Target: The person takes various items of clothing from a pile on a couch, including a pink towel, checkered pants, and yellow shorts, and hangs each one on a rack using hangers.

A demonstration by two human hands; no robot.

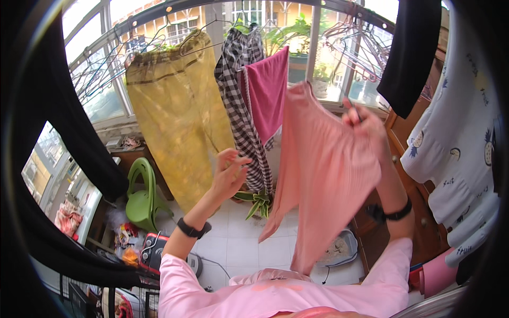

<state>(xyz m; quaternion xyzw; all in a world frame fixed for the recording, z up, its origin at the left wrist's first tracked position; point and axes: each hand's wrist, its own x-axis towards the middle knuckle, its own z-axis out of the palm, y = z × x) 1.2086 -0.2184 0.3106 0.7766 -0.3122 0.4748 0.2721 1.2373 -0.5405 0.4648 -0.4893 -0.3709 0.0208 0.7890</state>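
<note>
My right hand [366, 127], blurred, is raised at the upper right with its fingers closed around a thin dark piece that looks like part of a wire clothes hanger. Pink ribbed trousers [318, 167] hang beside and below that hand, waistband up, with both legs dangling. My left hand [230, 173] is in mid-air, fingers loosely bent and apart, holding nothing visible. Behind it hang yellow trousers [175, 115] and black-and-white checked trousers [234, 91]. A magenta cloth [268, 93] with a white edge hangs over the checked pair.
Several wire hangers [354, 47] hang on a metal rail [191, 8] before windows. Dark garments [413, 51] and a white printed garment [457, 159] hang at the sides. Below are a green chair [141, 198], a leafy plant [258, 202] and a grey tray [342, 248] on the tiled floor.
</note>
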